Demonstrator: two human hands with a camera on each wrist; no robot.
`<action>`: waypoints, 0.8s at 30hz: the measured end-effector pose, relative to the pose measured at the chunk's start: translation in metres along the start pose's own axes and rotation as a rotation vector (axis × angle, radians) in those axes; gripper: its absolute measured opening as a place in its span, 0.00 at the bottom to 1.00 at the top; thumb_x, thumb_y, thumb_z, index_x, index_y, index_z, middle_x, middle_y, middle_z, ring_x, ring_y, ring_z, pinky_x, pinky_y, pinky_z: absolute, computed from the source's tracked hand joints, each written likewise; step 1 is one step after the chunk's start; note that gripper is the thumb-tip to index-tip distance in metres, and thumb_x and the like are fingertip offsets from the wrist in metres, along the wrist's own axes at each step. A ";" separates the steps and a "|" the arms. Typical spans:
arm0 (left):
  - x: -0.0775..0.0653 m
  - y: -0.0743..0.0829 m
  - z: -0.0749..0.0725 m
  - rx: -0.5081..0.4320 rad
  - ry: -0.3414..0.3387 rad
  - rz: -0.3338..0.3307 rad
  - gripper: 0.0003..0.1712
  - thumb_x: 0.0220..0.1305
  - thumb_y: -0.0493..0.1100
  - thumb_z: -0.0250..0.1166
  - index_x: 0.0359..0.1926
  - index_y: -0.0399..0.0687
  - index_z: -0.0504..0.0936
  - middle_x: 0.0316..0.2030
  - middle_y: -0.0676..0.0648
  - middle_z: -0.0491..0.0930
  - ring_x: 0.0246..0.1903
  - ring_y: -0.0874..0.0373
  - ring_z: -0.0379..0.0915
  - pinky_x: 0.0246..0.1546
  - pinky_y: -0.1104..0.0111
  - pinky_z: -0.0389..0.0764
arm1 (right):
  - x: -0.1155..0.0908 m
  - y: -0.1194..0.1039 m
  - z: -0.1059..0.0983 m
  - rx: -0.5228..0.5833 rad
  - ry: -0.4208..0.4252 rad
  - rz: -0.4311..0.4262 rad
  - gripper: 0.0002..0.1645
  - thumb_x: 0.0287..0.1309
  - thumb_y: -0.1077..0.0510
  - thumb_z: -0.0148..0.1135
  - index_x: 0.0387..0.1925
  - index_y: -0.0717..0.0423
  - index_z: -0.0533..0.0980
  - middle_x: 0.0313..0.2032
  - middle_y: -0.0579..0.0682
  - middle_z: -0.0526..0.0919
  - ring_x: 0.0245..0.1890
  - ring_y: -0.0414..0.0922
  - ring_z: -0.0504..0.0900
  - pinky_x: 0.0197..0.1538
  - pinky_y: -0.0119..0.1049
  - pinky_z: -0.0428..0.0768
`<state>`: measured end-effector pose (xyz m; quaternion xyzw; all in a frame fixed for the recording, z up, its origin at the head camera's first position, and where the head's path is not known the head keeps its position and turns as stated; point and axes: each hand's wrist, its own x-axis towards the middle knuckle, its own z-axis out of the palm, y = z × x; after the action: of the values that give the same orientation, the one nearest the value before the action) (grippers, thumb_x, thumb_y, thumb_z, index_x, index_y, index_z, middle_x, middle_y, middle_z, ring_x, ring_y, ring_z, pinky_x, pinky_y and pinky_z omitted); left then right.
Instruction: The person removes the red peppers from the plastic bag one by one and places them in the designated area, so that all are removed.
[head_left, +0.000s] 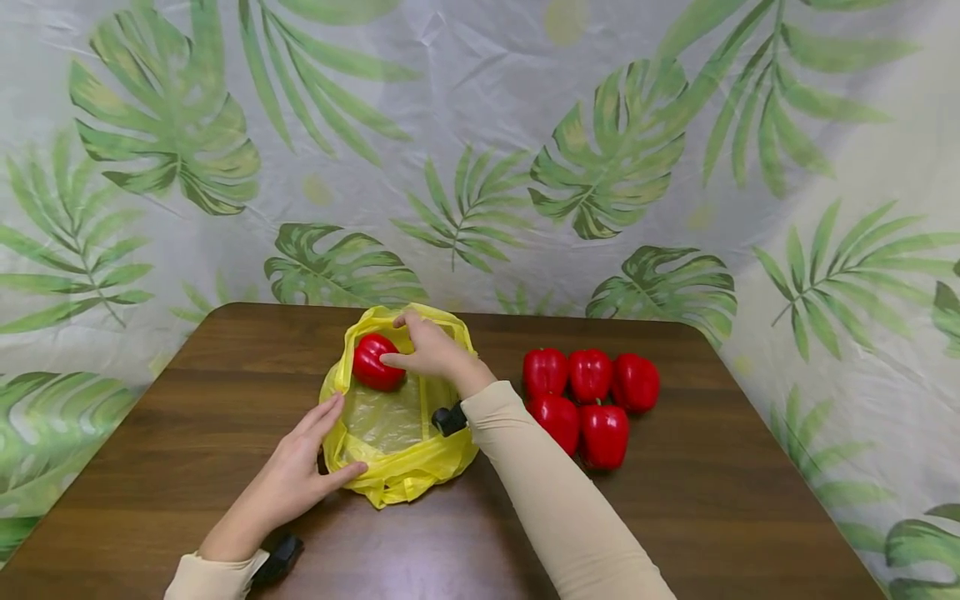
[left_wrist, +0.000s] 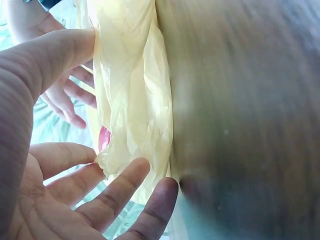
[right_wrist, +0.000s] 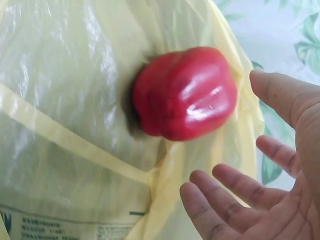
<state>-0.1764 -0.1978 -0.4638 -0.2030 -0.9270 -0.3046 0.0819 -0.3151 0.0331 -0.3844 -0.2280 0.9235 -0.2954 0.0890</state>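
A yellow plastic bag [head_left: 438, 457] lies spread on the table with its mouth facing up. Inside, toward its far left side, sits a red bell pepper [head_left: 372, 367]. Over the bag's far part is my right hand [head_left: 437, 348], its fingers spread and apart from the pepper [right_wrist: 185, 95] in the right wrist view. My left hand [head_left: 294, 473] rests against the bag's near left side, thumb at the front rim and fingers extended along the outer wall. In the left wrist view those fingers touch the crumpled plastic [left_wrist: 132, 95] without gripping it.
Several red bell peppers [head_left: 603, 435] stand grouped on the wooden table [head_left: 705, 500], right of the bag and beyond my right forearm. A leaf-patterned cloth [head_left: 480, 125] hangs behind the table's far edge. Small black cameras sit at both wrists.
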 end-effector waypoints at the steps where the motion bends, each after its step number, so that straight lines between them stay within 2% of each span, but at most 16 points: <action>1: 0.000 0.000 0.000 0.000 0.001 0.001 0.57 0.64 0.57 0.79 0.80 0.29 0.63 0.80 0.30 0.62 0.75 0.29 0.65 0.69 0.34 0.73 | 0.001 -0.001 0.002 -0.006 -0.003 0.010 0.40 0.74 0.45 0.67 0.76 0.57 0.64 0.73 0.61 0.74 0.73 0.56 0.74 0.76 0.49 0.74; 7: 0.000 0.001 0.001 -0.004 0.004 -0.002 0.56 0.64 0.56 0.79 0.80 0.29 0.63 0.80 0.30 0.62 0.75 0.29 0.65 0.69 0.34 0.73 | 0.005 -0.006 0.012 -0.033 -0.024 0.031 0.43 0.73 0.45 0.67 0.80 0.57 0.62 0.75 0.60 0.74 0.76 0.54 0.72 0.78 0.48 0.73; 24: 0.000 0.002 -0.001 -0.007 0.002 -0.007 0.56 0.64 0.56 0.79 0.80 0.29 0.63 0.80 0.30 0.62 0.75 0.28 0.65 0.69 0.34 0.73 | 0.007 -0.007 0.032 0.005 0.017 0.111 0.43 0.74 0.42 0.67 0.79 0.53 0.62 0.71 0.60 0.76 0.71 0.54 0.76 0.74 0.48 0.78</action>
<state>-0.1754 -0.1972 -0.4625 -0.1996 -0.9266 -0.3082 0.0811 -0.3096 0.0088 -0.4066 -0.1738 0.9346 -0.2944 0.0981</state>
